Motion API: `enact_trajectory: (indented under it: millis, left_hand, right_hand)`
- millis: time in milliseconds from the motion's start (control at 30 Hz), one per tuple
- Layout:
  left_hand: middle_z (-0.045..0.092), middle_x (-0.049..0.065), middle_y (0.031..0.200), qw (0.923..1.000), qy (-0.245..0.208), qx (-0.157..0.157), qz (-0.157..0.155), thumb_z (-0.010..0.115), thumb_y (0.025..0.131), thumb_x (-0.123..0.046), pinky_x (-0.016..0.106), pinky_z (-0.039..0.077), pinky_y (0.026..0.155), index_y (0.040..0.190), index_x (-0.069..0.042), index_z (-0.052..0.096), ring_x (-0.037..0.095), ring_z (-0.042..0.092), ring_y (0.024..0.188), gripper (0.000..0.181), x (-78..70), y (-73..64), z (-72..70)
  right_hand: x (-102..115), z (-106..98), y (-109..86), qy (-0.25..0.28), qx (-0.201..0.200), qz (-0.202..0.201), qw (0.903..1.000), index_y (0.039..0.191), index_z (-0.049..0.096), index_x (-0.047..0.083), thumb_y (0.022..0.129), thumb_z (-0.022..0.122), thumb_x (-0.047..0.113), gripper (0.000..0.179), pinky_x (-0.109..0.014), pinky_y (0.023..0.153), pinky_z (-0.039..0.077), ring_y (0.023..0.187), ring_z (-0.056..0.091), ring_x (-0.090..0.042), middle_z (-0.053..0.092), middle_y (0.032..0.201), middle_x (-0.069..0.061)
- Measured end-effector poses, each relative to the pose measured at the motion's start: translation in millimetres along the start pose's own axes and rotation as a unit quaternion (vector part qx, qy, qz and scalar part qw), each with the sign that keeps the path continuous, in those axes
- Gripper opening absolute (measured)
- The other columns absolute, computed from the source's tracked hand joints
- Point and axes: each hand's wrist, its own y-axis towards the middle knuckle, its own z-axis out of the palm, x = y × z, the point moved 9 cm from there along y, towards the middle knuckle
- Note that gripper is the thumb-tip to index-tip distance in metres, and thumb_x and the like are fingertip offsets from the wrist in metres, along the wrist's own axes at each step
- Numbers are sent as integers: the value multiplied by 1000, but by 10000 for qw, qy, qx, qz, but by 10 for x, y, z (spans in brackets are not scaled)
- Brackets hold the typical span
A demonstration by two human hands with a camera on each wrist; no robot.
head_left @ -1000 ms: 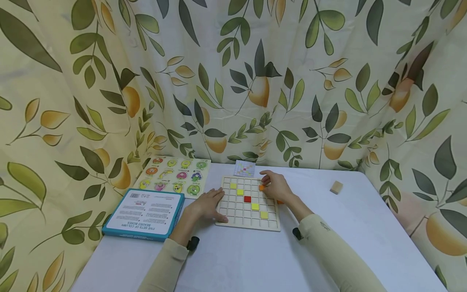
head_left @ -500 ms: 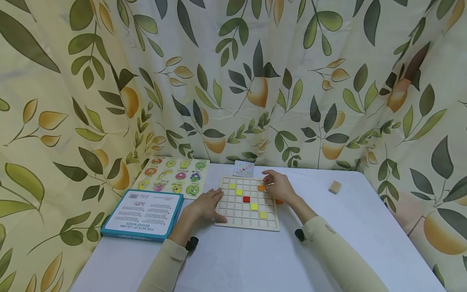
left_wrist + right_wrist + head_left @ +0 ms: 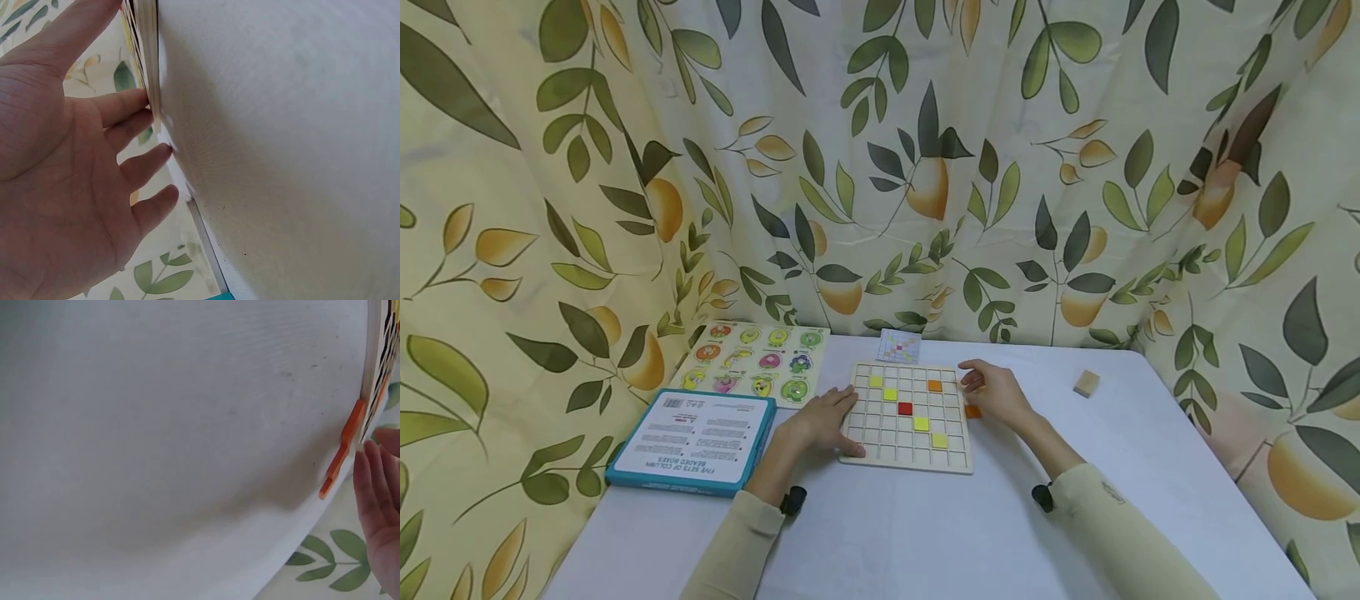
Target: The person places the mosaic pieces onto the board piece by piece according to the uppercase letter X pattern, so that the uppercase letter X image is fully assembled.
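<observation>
A pale gridded board (image 3: pixel 887 446) lies on the table, with several yellow tiles, a red tile (image 3: pixel 906 408) and an orange tile (image 3: pixel 935 386) in its cells. My left hand (image 3: pixel 816 421) rests against the board's left edge, thumb near the front corner and fingers extended. Just beyond the right edge is my right hand (image 3: pixel 996 396), its fingers slightly bent and no object visible in them. Orange tiles (image 3: pixel 345 440) lie on the cloth beside the board, close to those fingertips in the right wrist view. In the head view the hand partly covers them.
A small patterned card (image 3: pixel 899 346) is behind the board. To the left are a blue-edged box (image 3: pixel 692 437) and a sheet of fruit pictures (image 3: pixel 748 358). A small tan block (image 3: pixel 1086 383) sits at the right. A leaf-print curtain (image 3: pixel 880 167) surrounds the table.
My right hand has moved right, off the orange tile in the board's upper right, which now shows fully, to the orange tiles outside the edge. The left hand stays in place.
</observation>
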Motion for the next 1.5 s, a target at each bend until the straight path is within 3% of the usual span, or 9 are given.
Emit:
enact_trajectory:
  millis: [233,400,633,967,1500]
  left_hand:
    - [25,4,173,10000,2,19,-8,84,83,-55,51,18,129,164,-13,35,31,17,160,103,-9,-14,-11]
    - [25,4,173,10000,4,49,-25,84,84,-54,51,17,130,164,-13,34,30,16,160,103,-7,-11,-2]
    - [26,4,173,10000,-23,38,-18,85,82,-56,52,18,129,164,-13,36,30,17,160,105,1,-12,0]
    - [24,4,173,10000,-51,73,-36,84,83,-55,52,17,130,164,-13,34,30,16,160,104,3,1,28]
    - [23,3,173,9999,107,60,-10,83,83,-58,51,12,130,165,-14,33,29,14,161,105,2,9,29]
  right_hand:
    - [-15,5,-148,-286,203,28,9994,136,62,-1,83,74,-9,56,-45,88,61,100,71,-29,73,109,-13]
    - [7,-13,-231,-473,179,-242,9984,133,64,-3,78,71,-13,56,-51,89,59,98,70,-31,74,107,-14]
    - [-47,14,-265,-673,264,-210,9972,135,64,0,75,76,-11,63,-48,86,58,96,68,-25,73,106,-9]
    - [-104,-16,-302,-567,178,-31,9982,138,61,1,75,73,-14,66,-46,86,61,97,69,-26,72,106,-10]
    - [59,-59,-249,-359,-173,-406,9984,138,61,1,79,83,-8,64,-42,85,63,94,70,-25,73,104,-10]
